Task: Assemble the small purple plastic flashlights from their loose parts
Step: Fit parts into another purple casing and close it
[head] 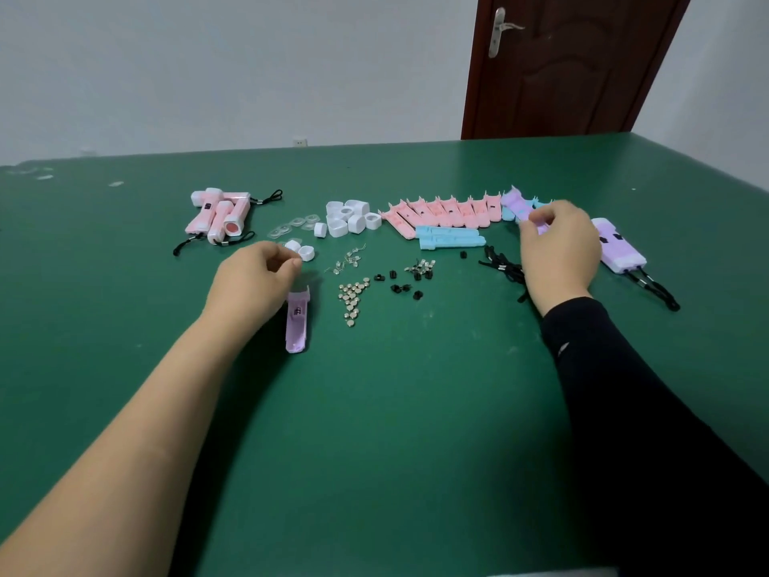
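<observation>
A purple flashlight half-shell [297, 322] with small parts inside lies on the green table [416, 410], just below my left hand [254, 281]. That hand's fingers are curled, pinching at a white cap [292, 246]. My right hand [557, 247] reaches to the far row of shells and pinches a purple shell [537, 224] there; another purple shell [512, 200] lies beside it. Assembled purple flashlights [618, 243] with black straps lie to the right.
Finished pink flashlights [220, 216] sit far left. White caps [351, 218], clear lenses [293, 226], pink shells [445, 212], blue shells [449, 237], LEDs [347, 260], button batteries [353, 299], black switches [405, 283] and black straps [501, 264] spread across the middle. A door [561, 64] stands behind.
</observation>
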Tool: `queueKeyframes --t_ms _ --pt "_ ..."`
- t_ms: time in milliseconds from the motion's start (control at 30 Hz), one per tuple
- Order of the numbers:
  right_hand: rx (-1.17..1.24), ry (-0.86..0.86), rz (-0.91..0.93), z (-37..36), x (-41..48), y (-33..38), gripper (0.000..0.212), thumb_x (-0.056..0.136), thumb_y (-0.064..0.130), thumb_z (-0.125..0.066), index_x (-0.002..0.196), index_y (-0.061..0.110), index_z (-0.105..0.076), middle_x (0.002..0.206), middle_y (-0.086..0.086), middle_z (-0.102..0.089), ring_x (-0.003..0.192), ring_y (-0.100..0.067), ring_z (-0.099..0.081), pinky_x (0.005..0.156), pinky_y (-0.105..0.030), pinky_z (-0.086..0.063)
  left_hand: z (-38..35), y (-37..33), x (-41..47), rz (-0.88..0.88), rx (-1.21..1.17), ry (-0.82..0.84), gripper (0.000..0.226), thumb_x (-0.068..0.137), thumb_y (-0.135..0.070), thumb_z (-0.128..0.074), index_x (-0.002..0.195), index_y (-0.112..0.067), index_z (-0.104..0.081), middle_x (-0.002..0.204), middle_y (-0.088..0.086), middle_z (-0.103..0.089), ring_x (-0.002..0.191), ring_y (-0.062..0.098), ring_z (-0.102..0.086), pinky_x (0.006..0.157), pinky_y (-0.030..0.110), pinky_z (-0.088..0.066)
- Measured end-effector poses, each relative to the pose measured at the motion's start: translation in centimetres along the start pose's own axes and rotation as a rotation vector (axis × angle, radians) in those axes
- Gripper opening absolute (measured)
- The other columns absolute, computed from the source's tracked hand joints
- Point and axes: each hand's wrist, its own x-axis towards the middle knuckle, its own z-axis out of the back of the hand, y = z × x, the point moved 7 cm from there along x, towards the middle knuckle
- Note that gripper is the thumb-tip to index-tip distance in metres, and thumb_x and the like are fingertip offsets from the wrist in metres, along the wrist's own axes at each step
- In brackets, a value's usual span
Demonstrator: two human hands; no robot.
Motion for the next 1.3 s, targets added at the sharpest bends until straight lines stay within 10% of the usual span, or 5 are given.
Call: queueKeyframes --t_ms 200,400,633,867,1300 --pt "0.444 0.108 0.209 -0.2 -3.9 7.4 0.008 0.086 0.027 -0.068 0.083 0.023 -0.061 0.094 0.004 -0.061 0.061 0.001 -0.045 0.054 -0.009 -0.037 0.8 -3.0 -1.1 -0.099 -0.444 -0.028 0.014 0.095 -0.023 -0.058 0.094 -0.034 -0.067 0.089 -0.016 -0.068 0.071 -0.014 -0.058 0.061 0.002 -0.040" --pt "0.697 0.446 0.320 -3.3 -11.3 13.7 0.019 0.080 0.023 -0.075 0.069 0.032 -0.061 0.082 0.008 -0.061 0.059 -0.001 -0.046 0.060 -0.010 -0.039 -2.0 -6.0 -2.7 0.037 -1.175 0.338 0.036 0.105 -0.040 -0.035 0.118 -0.014 -0.057 0.124 0.003 -0.068 0.108 0.018 -0.068 0.084 0.035 -0.059" --pt "0.820 0.649 0.270 -4.3 -11.3 13.9 0.005 0.093 0.025 -0.061 0.089 0.029 -0.061 0.090 0.014 -0.062 0.064 0.000 -0.055 0.065 -0.020 -0.047 -2.0 -5.2 -2.6 0.246 -1.503 0.240 0.023 0.104 -0.029 -0.042 0.112 -0.013 -0.056 0.088 -0.003 -0.077 0.089 0.012 -0.073 0.073 0.031 -0.058" --pt "-0.103 0.828 0.336 -5.4 -7.2 7.9 0.038 0.072 0.047 -0.078 0.092 0.021 -0.058 0.078 0.011 -0.054 0.066 -0.004 -0.048 0.054 -0.022 -0.033 -2.9 -4.3 -2.8 0.415 -1.531 0.311 0.025 0.102 -0.032 -0.047 0.102 -0.013 -0.064 0.087 -0.002 -0.074 0.070 0.007 -0.068 0.061 0.025 -0.056" --pt "-0.158 0.731 0.413 -5.9 -6.7 7.9 0.017 0.095 0.027 -0.055 0.088 0.014 -0.063 0.073 0.008 -0.061 0.060 -0.007 -0.054 0.054 -0.019 -0.041 -3.5 -5.5 -4.0 0.423 -1.457 0.532 0.035 0.103 -0.043 -0.037 0.108 -0.014 -0.056 0.067 -0.007 -0.047 0.048 0.003 -0.037 0.043 0.014 -0.029"
